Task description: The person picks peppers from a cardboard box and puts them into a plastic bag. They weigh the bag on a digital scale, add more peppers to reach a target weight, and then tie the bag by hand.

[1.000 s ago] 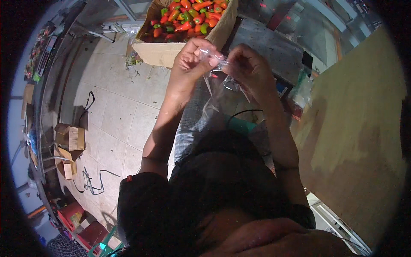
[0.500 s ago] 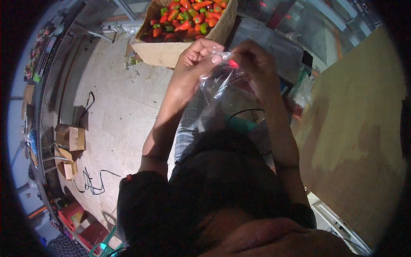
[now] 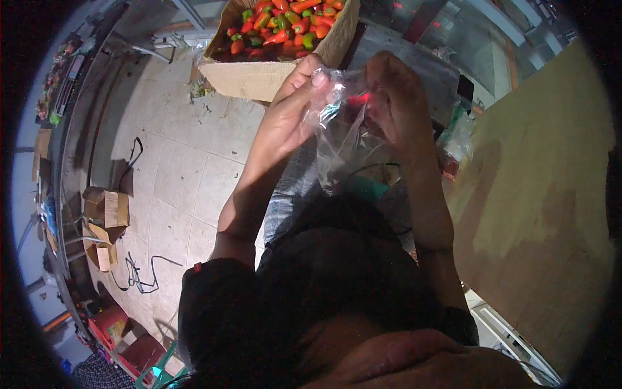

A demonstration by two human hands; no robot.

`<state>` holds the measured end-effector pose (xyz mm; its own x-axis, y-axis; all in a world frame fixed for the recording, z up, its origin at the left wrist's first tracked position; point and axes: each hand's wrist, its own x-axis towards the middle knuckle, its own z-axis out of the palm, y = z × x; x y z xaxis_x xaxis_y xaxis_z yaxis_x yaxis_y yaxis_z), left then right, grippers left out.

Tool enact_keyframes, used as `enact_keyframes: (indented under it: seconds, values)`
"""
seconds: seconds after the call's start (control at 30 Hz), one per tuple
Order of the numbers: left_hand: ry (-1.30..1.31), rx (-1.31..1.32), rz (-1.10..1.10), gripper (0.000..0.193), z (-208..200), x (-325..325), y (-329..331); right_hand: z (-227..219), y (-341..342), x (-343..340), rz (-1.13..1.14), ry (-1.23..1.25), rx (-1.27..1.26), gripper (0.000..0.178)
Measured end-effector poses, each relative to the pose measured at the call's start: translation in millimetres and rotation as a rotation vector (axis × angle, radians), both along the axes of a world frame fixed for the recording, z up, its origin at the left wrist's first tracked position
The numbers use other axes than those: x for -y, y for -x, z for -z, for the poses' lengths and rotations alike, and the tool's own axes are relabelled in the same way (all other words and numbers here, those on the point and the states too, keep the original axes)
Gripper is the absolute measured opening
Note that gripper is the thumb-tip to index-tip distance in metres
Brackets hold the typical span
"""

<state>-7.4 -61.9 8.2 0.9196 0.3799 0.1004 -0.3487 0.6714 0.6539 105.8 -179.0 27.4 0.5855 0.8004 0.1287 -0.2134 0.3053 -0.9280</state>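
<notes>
A clear plastic bag (image 3: 334, 139) hangs between my two hands, its top edge spread and its lower part drooping toward my lap. My left hand (image 3: 295, 107) grips one side of its mouth, thumb pressed against the fingers. On the other side my right hand (image 3: 396, 97) pinches the film, the fingers partly in shadow. A red glint shows on the plastic beside the right fingers. Just beyond the left hand stands a cardboard box (image 3: 249, 79) holding many red, orange and green peppers (image 3: 278, 29).
To the right a large wooden board (image 3: 538, 194) slants up. A crumpled plastic bundle (image 3: 459, 136) lies by its edge. On the tiled floor (image 3: 175, 175) at left are opened cartons (image 3: 107, 211) and a tangled black strap (image 3: 139, 279). A long shelf (image 3: 61, 168) runs along the far left.
My hands have moved apart, the right one shifting slightly right. The bag's mouth is stretched wider between them, and its lower part hangs differently.
</notes>
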Motion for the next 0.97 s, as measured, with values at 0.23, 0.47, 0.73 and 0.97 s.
enact_keyframes:
  seconds: [0.23,0.47,0.73,0.97]
  values:
    - [-0.025,-0.022,-0.073,0.012,13,-1,-6,16,-14,3,-0.106,-0.07,-0.047,0.031]
    - [-0.173,0.094,-0.146,0.01,13,-20,-9,8,-21,7,-0.142,0.243,0.296,0.018]
    - [-0.525,-0.141,0.244,0.022,39,-17,-2,-7,-7,-2,0.05,-0.003,-0.289,0.019]
    - [0.349,0.239,0.271,0.025,37,-21,-5,21,-29,12,-0.361,0.182,-0.262,0.024]
